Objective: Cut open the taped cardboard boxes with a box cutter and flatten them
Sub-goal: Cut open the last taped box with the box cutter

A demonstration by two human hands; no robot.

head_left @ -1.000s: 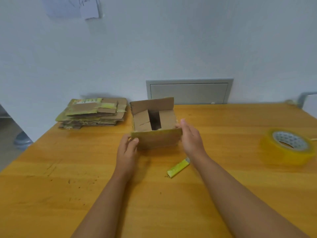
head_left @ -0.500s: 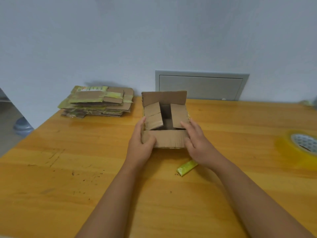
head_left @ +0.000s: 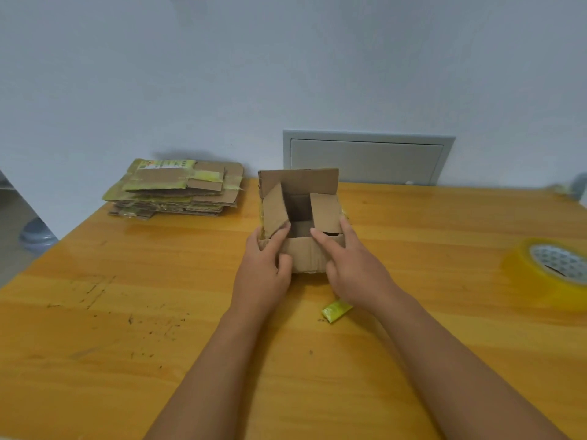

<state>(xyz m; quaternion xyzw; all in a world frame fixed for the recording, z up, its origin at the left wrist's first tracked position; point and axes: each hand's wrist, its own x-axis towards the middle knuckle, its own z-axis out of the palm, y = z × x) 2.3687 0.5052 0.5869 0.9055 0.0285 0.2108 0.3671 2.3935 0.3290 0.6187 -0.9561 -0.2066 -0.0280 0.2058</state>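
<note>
Now your left hand (head_left: 263, 268) grips the near left corner of the box (head_left: 301, 217), fingers curled over its rim and thumb on the near wall. Your right hand (head_left: 352, 265) lies against the near right side, fingers straight, the forefinger reaching over the edge. Flaps open, the box sits mid-table (head_left: 127, 312). Flattened boxes (head_left: 178, 188) are stacked far left; the cutter (head_left: 336, 311) lies just nearer than your right hand.
</note>
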